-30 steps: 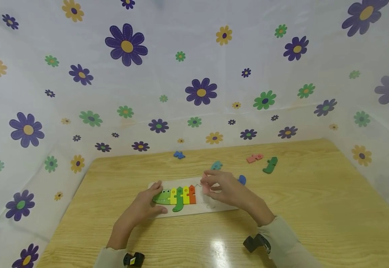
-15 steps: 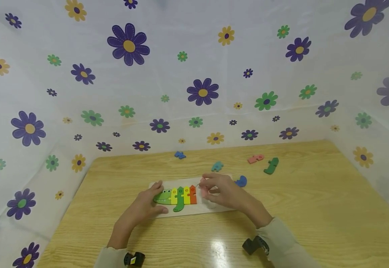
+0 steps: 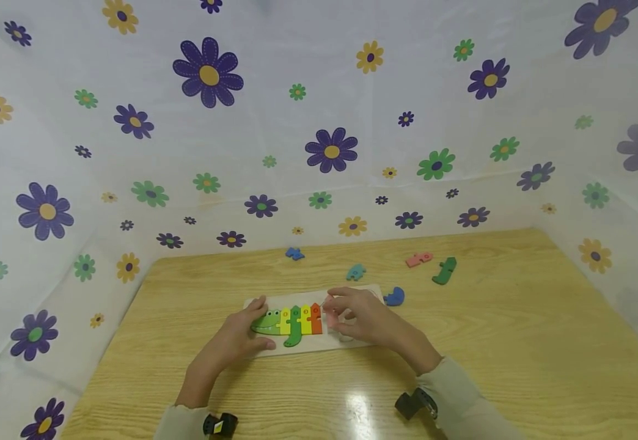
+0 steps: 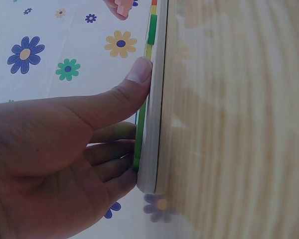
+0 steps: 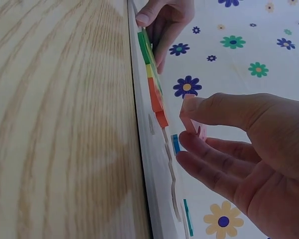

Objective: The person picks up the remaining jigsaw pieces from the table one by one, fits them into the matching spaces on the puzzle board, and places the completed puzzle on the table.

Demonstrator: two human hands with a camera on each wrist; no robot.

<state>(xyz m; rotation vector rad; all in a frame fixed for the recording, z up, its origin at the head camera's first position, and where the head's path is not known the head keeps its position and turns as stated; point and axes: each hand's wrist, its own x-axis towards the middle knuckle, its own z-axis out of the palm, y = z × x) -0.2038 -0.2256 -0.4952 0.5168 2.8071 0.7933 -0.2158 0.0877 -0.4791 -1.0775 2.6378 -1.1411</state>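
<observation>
A wooden crocodile puzzle board (image 3: 310, 346) lies on the table, its left part filled with a green head piece (image 3: 266, 325), yellow and green body pieces and an orange piece (image 3: 316, 320). My left hand (image 3: 235, 335) holds the board's left end, thumb at the near edge and fingers toward the far edge. Between thumb and fingertips, my right hand (image 3: 367, 315) pinches a pink puzzle piece (image 5: 187, 115). This piece stands tilted just above the board, right beside the orange piece. In the head view, my right fingers partly cover it.
Behind the board lie a blue piece (image 3: 294, 253) and a teal piece (image 3: 355, 272). A curved blue piece (image 3: 395, 297) sits by its right end. Farther right are another pink piece (image 3: 419, 260) and a dark green piece (image 3: 444, 271). A flowered cloth (image 3: 275, 122) surrounds the table (image 3: 495, 318).
My right hand has shifted left with the pink puzzle piece, closer to the orange piece, uncovering more of the board's right end. My left hand stays in place.
</observation>
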